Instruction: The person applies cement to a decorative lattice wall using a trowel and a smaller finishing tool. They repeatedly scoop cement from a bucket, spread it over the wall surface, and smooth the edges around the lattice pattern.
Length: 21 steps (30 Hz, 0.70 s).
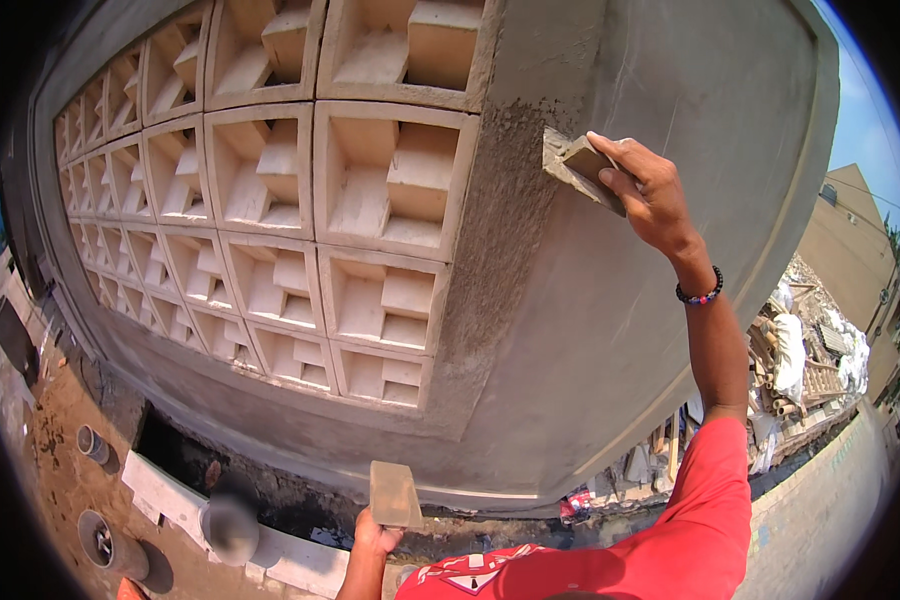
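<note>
My right hand (648, 195) is closed round a small flat plastering float (592, 165) with wet grey mortar along its edge. The float is up against the wall (660, 330), at a rough, darker strip of fresh mortar (515, 190) beside the perforated blocks. Low in front of my body, my left hand (375, 537) grips a flat rectangular tan board (395, 494) by its lower end. The board is held apart from the wall, and its underside and the fingers behind it are partly hidden.
Pale ventilation blocks (395, 175) fill the wall's left part. Along its foot runs a dark ditch (300, 515) with a pale kerb (170, 495). Several buckets, including a grey bucket (113, 548), stand at lower left. A rubble heap (805, 350) lies beyond the wall's right edge.
</note>
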Available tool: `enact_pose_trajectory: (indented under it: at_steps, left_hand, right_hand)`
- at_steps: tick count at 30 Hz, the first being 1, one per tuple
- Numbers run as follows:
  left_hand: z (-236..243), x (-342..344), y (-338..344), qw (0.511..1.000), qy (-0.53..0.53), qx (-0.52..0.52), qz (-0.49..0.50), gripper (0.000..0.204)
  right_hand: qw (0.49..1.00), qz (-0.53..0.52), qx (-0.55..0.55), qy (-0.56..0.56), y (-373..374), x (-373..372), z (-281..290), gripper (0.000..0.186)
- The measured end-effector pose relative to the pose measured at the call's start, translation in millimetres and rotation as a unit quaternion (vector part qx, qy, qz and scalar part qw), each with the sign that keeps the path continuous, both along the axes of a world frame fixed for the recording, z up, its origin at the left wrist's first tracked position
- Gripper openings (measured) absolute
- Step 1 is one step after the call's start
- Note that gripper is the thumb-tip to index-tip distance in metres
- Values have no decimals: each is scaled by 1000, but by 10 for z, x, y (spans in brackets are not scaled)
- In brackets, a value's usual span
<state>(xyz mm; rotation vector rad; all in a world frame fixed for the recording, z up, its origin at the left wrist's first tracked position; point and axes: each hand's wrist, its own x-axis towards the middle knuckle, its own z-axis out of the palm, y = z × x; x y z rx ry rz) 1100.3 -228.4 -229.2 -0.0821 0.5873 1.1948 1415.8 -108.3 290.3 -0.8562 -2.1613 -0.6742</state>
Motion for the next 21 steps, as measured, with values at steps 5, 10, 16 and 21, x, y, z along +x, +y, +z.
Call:
enact_pose_trajectory:
  at_steps: [5, 10, 16, 21]
  left_hand:
    - [60, -88, 44, 999, 28, -14, 8, 22]
    - [239, -63, 57, 997, 73, -18, 11, 22]
    - [-84, -160, 84, 998, 50, 23, 16, 22]
    - [44, -165, 88, 998, 56, 16, 33, 23]
  right_hand:
    - [848, 288, -265, 357, -20, 56, 103, 35]
    - [795, 387, -236, 403, 116, 172, 685, 38]
    - [928, 152, 78, 331, 340, -31, 1371, 38]
    - [906, -2, 390, 163, 400, -286, 1701, 33]
